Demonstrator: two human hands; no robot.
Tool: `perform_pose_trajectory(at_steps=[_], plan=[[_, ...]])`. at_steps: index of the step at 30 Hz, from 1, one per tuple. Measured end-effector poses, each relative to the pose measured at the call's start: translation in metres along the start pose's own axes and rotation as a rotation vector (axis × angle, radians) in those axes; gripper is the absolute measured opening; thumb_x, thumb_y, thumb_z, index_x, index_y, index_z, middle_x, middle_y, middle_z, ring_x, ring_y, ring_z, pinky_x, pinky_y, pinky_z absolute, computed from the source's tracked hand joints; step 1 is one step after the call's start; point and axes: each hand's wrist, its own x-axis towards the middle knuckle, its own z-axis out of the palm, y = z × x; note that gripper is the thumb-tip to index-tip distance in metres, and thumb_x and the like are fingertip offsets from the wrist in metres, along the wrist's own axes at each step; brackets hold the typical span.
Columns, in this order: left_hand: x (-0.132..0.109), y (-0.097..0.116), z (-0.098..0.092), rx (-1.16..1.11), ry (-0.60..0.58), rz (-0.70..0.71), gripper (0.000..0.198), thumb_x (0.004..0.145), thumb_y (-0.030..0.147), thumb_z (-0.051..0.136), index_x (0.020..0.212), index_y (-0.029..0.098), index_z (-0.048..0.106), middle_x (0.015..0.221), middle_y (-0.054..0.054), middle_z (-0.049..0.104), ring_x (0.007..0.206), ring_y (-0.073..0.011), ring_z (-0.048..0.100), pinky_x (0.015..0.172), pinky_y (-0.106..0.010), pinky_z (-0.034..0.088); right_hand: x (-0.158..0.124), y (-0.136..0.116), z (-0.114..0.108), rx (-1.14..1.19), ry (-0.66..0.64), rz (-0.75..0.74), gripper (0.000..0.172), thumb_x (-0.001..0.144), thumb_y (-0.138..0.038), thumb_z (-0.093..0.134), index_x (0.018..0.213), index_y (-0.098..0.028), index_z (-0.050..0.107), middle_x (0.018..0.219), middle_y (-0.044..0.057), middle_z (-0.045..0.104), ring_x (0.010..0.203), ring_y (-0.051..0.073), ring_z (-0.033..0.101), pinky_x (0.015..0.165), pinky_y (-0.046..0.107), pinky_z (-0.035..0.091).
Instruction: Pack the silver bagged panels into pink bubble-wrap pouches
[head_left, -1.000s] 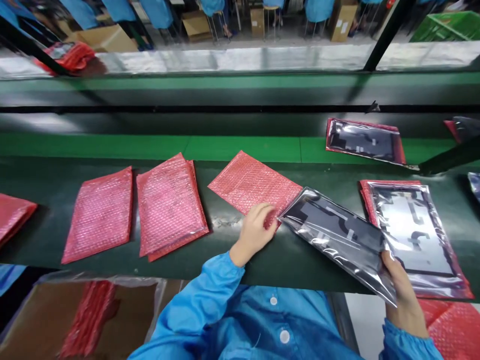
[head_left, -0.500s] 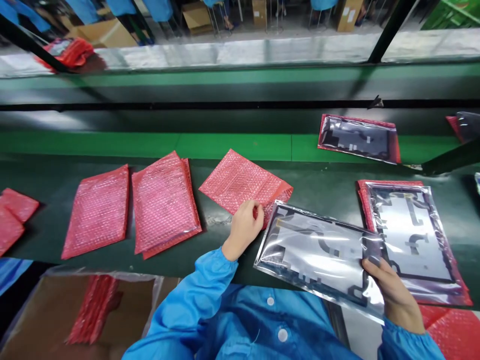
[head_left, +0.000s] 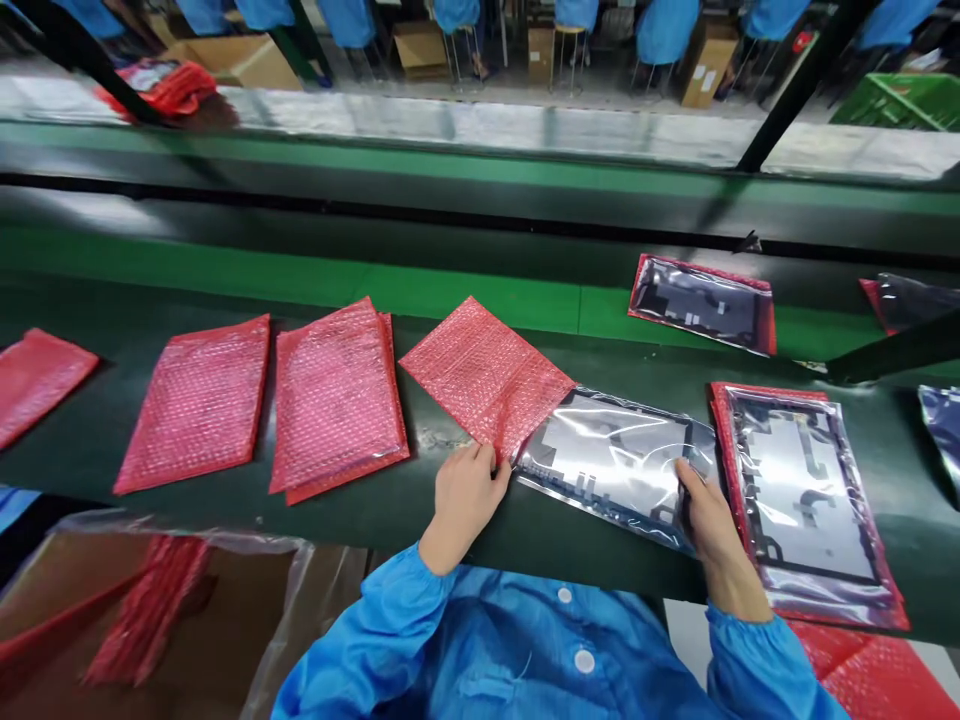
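Red pouch: edge in left hand, bench showing alongside.

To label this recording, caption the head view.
Left hand grips a red bubble-wrap pouch; right hand holds a bagged panel at the pouch's edge.

Past the workbench's far edge, cardboard boxes and stools stand on the floor. A green crate sits beyond the far right corner. Dark posts rise near that edge.
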Motion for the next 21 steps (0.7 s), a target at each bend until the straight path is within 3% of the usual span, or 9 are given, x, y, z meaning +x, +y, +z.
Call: perform_pose_trajectory(at_steps=[3, 8, 14, 18, 21], plan=[[-0.006, 0.002, -0.007, -0.002, -0.112, 0.013, 0.025, 0.097, 0.022, 0.045, 0.083, 0.018, 0.065, 0.084, -0.009, 0.069, 0.084, -0.0241, 0.068, 0.075, -0.033, 0.048, -0.005, -0.003, 0.02, -0.033, 0.127, -0.043, 0.059, 0.066, -0.066, 0.072, 0.094, -0.015, 0.073, 0.075, 0.006, 0.071, 0.088, 0.029, 0.067, 0.077, 0.036, 0.053], [-0.014, -0.003, -0.001, -0.045, -0.122, 0.059, 0.026, 0.097, 0.018, 0.043, 0.089, 0.016, 0.067, 0.091, -0.01, 0.072, 0.088, -0.0229, 0.069, 0.074, -0.031, 0.047, -0.013, 0.001, 0.04, -0.015, 0.264, -0.099, 0.065, 0.068, -0.074, 0.064, 0.087, -0.012, 0.071, 0.071, 0.009, 0.07, 0.087, 0.032, 0.068, 0.07, 0.037, 0.052], [-0.018, -0.007, -0.013, -0.135, -0.125, 0.019, 0.029, 0.097, 0.022, 0.043, 0.084, 0.017, 0.068, 0.083, -0.008, 0.073, 0.081, -0.0225, 0.07, 0.069, -0.031, 0.043, -0.03, 0.0, 0.043, 0.031, 0.418, -0.126, 0.05, 0.07, -0.063, 0.062, 0.081, -0.015, 0.068, 0.084, 0.013, 0.073, 0.081, 0.029, 0.067, 0.064, 0.035, 0.052], [-0.025, 0.01, -0.025, -0.151, -0.202, 0.051, 0.03, 0.094, 0.02, 0.044, 0.084, 0.016, 0.072, 0.087, -0.012, 0.074, 0.086, -0.0257, 0.072, 0.069, -0.032, 0.045, -0.036, 0.003, 0.041, 0.094, 0.427, -0.146, 0.045, 0.071, -0.06, 0.064, 0.081, -0.016, 0.067, 0.081, 0.011, 0.072, 0.075, 0.025, 0.065, 0.061, 0.034, 0.052], [-0.033, 0.022, -0.022, -0.179, -0.212, 0.075, 0.03, 0.094, 0.019, 0.044, 0.086, 0.014, 0.073, 0.088, -0.013, 0.075, 0.087, -0.0274, 0.072, 0.07, -0.033, 0.048, -0.034, 0.009, 0.038, 0.186, 0.404, -0.138, 0.045, 0.069, -0.059, 0.068, 0.083, -0.016, 0.067, 0.079, 0.008, 0.07, 0.069, 0.022, 0.063, 0.059, 0.032, 0.051]])
